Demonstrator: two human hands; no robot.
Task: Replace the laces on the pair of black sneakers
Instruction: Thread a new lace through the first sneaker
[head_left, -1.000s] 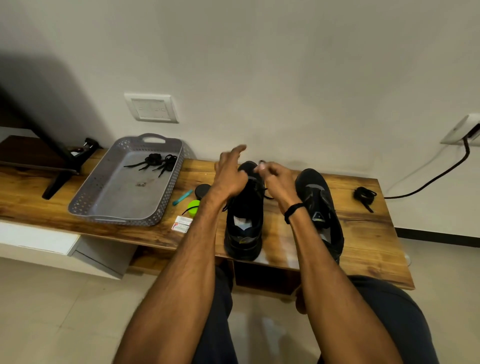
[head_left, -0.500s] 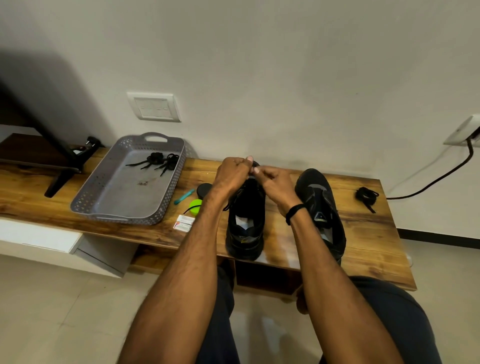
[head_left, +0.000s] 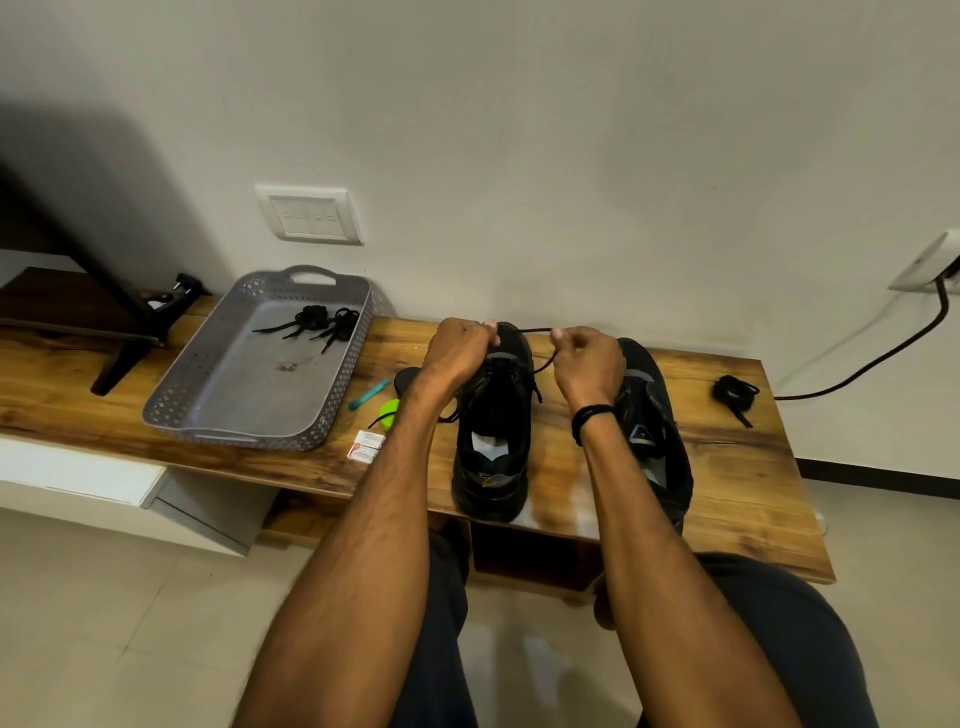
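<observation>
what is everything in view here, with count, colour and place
black mesh sneakers: 2, black, side by side on bench
long wooden bench: 1, brown, against wall
perforated plastic tray: 1, grey, bench's left
coiled black shoelaces: 2, black, in tray
third coiled shoelace: 1, black, bench's right end
thin threaded lace: 1, black, left sneaker's front
slim plastic stick: 1, teal, right of tray
round plastic piece: 1, green, beside stick
small printed packet: 1, white-red, near green piece
wall switch plate: 1, white, above tray
thick power cable: 1, black, right wall
elastic wristband: 1, black, right wrist
left grip: 1, closed on left sneaker's front
right grip: 1, pinching lace
</observation>
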